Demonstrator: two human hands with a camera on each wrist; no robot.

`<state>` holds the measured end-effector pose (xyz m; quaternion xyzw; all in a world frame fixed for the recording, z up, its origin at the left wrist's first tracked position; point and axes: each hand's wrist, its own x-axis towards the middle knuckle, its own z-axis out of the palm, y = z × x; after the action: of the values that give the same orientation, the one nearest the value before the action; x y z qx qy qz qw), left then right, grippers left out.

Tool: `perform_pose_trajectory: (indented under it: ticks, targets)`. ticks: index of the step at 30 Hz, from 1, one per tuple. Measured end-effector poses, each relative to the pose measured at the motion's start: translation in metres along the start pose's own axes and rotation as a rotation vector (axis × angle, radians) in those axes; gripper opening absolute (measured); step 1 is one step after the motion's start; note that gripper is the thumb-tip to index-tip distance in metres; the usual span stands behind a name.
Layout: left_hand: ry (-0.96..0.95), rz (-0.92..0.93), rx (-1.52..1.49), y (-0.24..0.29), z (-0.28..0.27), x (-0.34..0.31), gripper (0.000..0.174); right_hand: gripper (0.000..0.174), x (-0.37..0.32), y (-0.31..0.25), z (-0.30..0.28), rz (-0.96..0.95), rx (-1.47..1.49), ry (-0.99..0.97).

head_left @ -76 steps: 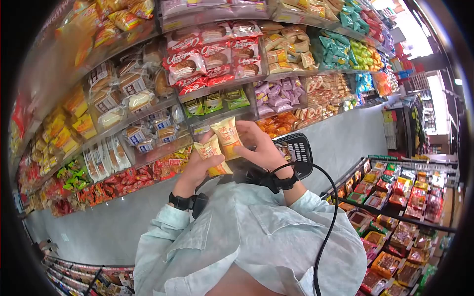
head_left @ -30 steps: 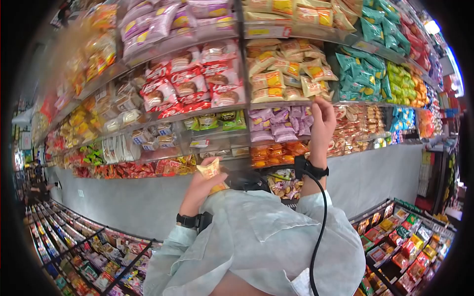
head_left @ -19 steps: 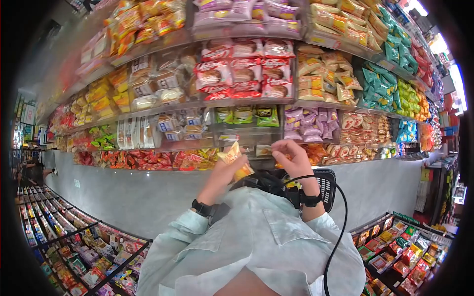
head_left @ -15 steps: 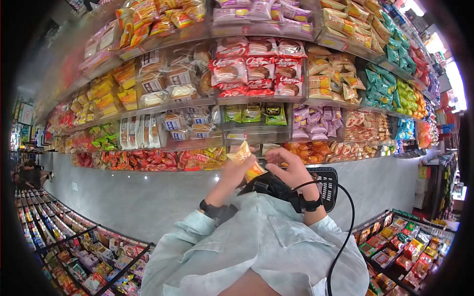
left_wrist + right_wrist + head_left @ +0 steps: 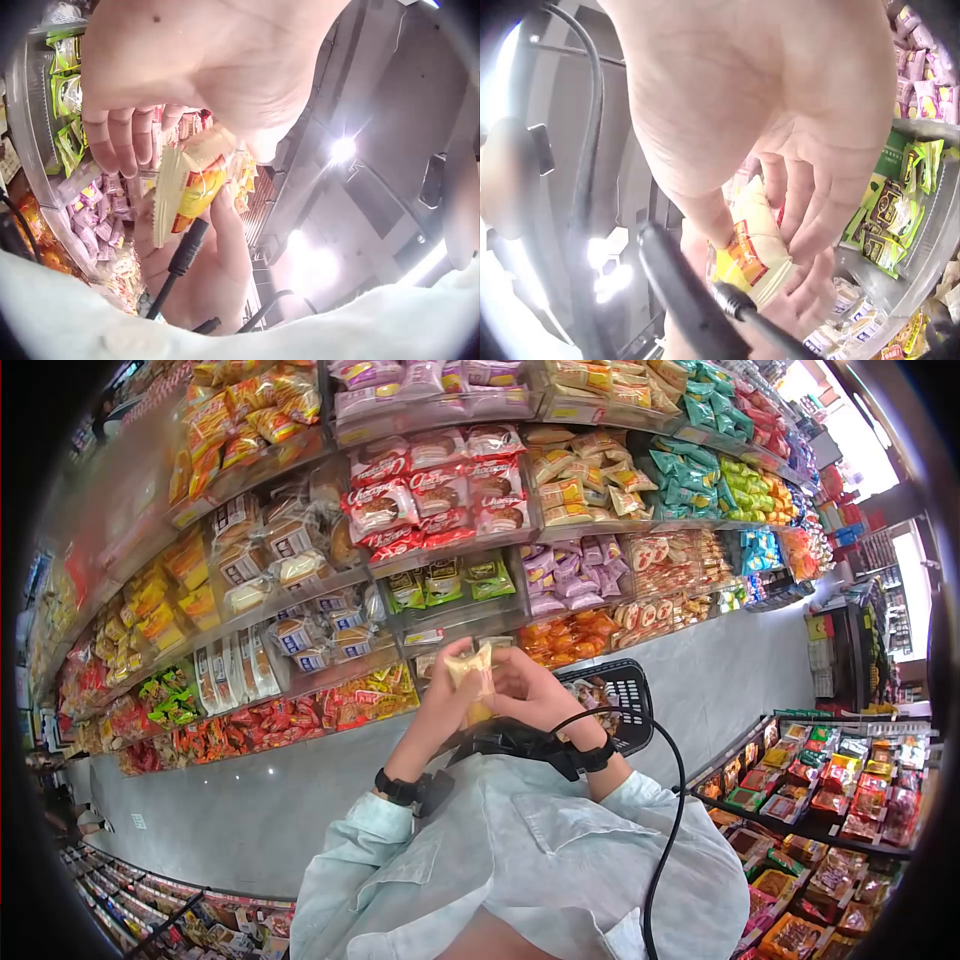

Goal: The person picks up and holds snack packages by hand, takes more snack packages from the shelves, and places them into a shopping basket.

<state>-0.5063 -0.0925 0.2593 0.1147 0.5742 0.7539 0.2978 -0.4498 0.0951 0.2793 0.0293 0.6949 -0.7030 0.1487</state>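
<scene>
A cream-and-yellow snack packet (image 5: 472,670) with crimped ends is held between both hands in front of the chest. My left hand (image 5: 440,705) grips it from one side, thumb across its face. From the other side my right hand (image 5: 535,695) pinches it, its thumb on the yellow printed part of the packet (image 5: 754,244) in the right wrist view. The left wrist view shows one crimped edge of the packet (image 5: 180,195) jutting out between the hands. Similar cream packets (image 5: 570,490) fill a shelf bin ahead to the right.
Tiered clear bins hold red Chocopie packs (image 5: 440,490), green packs (image 5: 445,582) and purple packs (image 5: 575,575). A black basket (image 5: 630,695) with packets inside is beside the right forearm. A black cable (image 5: 680,790) loops from the right wrist. More display racks (image 5: 800,800) stand behind.
Earlier each hand held a packet; the right hand then reached to the cream packet bin and came back without one. Now it has joined the left hand on the remaining packet.
</scene>
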Motion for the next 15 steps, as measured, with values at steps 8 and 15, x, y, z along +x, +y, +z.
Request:
perform_pose_trajectory:
  ticks: [8, 15]
  targets:
    - [0.201, -0.257, 0.111, -0.046, -0.012, -0.013, 0.043, 0.032, 0.017, 0.011, -0.117, -0.165, 0.169, 0.462]
    - [0.450, -0.402, 0.016, -0.062, 0.023, -0.029, 0.036, 0.018, 0.068, 0.008, -0.226, -0.347, 0.118, 0.617]
